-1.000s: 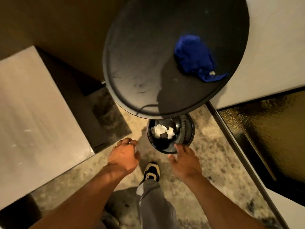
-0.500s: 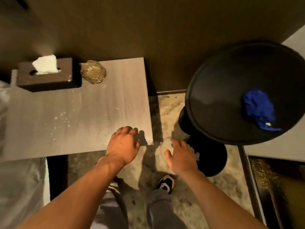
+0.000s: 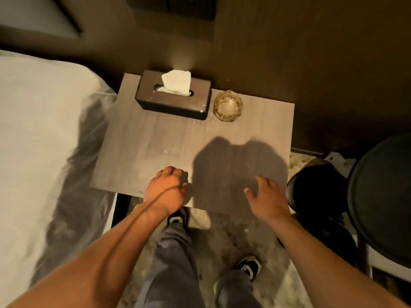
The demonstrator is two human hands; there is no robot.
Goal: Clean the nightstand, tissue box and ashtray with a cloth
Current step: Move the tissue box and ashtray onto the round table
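both hands are out over the near edge of the nightstand (image 3: 155, 141) and neither one holds anything. the left hand (image 3: 165, 188) has its fingers curled under loosely, knuckles up, hovering at the near edge around the middle. the right hand (image 3: 265, 196) is spread, fingers relaxed and apart, over the near right corner. the two hands are well apart from each other, and their shadows fall dark across the right half of the top.

at the far edge sits the tissue box (image 3: 173, 95), dark brown, lying lengthwise along the back, a white tissue (image 3: 176, 82) sticking up out of its slot. just beside it, to its right, the ashtray (image 3: 228, 106), amber glass, round, upright. pale specks are scattered over the wooden top.

no cloth in view here. a bed (image 3: 40, 141) with white sheets runs along the nightstand's left side, a round black table (image 3: 382, 196) stands off to the right, and the person's grey trousers (image 3: 175, 258) and dark shoes show below on the mottled floor.
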